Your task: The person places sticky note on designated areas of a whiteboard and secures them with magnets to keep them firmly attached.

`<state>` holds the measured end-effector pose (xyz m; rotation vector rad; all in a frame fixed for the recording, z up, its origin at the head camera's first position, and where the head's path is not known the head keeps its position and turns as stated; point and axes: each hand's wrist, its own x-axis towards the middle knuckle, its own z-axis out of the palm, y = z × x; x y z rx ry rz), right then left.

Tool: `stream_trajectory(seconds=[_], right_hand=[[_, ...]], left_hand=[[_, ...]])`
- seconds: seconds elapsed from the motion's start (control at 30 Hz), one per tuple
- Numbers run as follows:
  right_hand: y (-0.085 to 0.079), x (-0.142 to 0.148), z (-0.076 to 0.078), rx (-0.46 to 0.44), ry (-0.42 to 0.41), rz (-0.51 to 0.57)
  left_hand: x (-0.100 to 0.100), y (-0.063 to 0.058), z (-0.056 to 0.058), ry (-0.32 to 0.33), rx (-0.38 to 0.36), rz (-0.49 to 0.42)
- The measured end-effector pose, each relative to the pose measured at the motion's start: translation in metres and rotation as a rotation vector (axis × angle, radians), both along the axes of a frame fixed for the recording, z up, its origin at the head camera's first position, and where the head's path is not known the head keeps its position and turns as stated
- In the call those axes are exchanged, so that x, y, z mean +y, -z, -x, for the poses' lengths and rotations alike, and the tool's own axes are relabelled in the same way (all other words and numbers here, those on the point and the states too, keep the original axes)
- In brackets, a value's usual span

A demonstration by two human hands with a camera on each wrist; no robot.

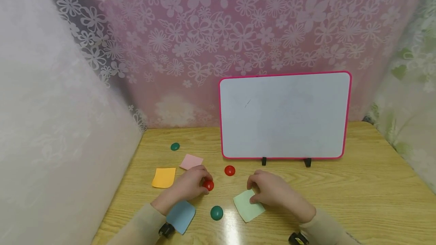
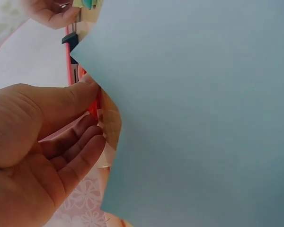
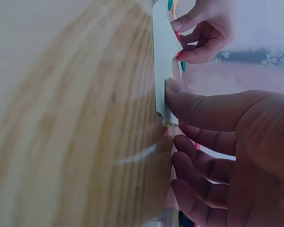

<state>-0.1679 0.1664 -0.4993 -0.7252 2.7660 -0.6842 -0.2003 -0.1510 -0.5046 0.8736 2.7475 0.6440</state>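
Observation:
My left hand [image 1: 190, 182] grips a round red magnet [image 1: 209, 185] between thumb and fingers, low over the table. In the left wrist view, a blue sticky note [image 2: 194, 104] fills the foreground and hides part of the magnet. My right hand [image 1: 272, 188] has its thumb and index finger at the upper corner of a light green sticky note [image 1: 248, 206]. The right wrist view shows the thumb [image 3: 177, 97] pressed on this note, the other fingers curled beyond its edge. Between the hands are a second red magnet [image 1: 229, 170] and a green magnet [image 1: 216, 213].
A whiteboard [image 1: 286, 116] with a pink frame stands on black feet [image 1: 308, 162] at the back of the wooden table [image 1: 368, 184]. Left of it lie another green magnet [image 1: 175, 146], a pink sticky note [image 1: 190, 161] and an orange one [image 1: 164, 177]. Patterned curtains [image 1: 204, 29] surround the table.

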Motion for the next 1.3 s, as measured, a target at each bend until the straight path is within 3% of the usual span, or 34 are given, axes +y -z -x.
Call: stream_trajectory(seconds=[0.5,1.3], right_hand=[[0.0,-0.0024,0.0032,-0.056,-0.006,0.038],[0.0033,0.002,0.0026,-0.067,-0.044,0.052]], left_hand=[[0.0057,-0.0024,-0.0015,-0.065,-0.044,-0.02],[0.0075,-0.0002,-0.0029,-0.07,-0.031,-0.021]])
